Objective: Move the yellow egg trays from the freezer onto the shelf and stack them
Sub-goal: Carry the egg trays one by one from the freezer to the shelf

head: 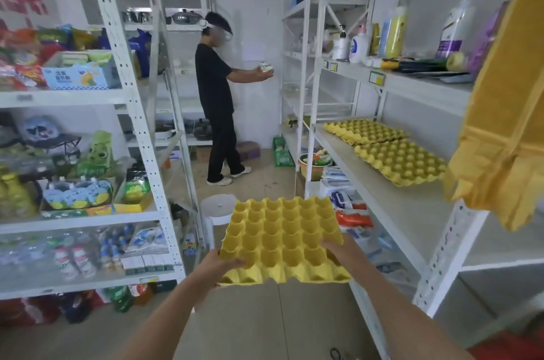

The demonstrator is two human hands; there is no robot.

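So up close, both hands are clamped on a yellow moulded-pulp egg tray with rows of empty cups (pixel 282 239), held flat out in front over the floor of the aisle. Left hand (pixel 219 267) pinches the near left corner, thumb on top and fingers under; right hand (pixel 338 246) does the same on the right edge. Looks like more than one tray nested together, judging by the thick front edge, but I can't count them.

These should be super light and fairly stiff, though the pulp will bend or tear if you squeeze one corner hard. Edges on opposite sides, like here, seems the right hold. Not slippery at all, I'd guess.

A bit further right, the white metal shelf (pixel 391 206) already has two more yellow pulp egg trays, the nearer one (pixel 401 162) and the farther one (pixel 363 131), side by side, corners overlapping or touching, cups empty. So not really stacked yet.

Something yellow-orange and papery hangs at the top right (pixel 506 112), can't tell what it is.

Way back, a person in black clothes (pixel 216 100) is holding something small by the far shelves. No freezer in view.
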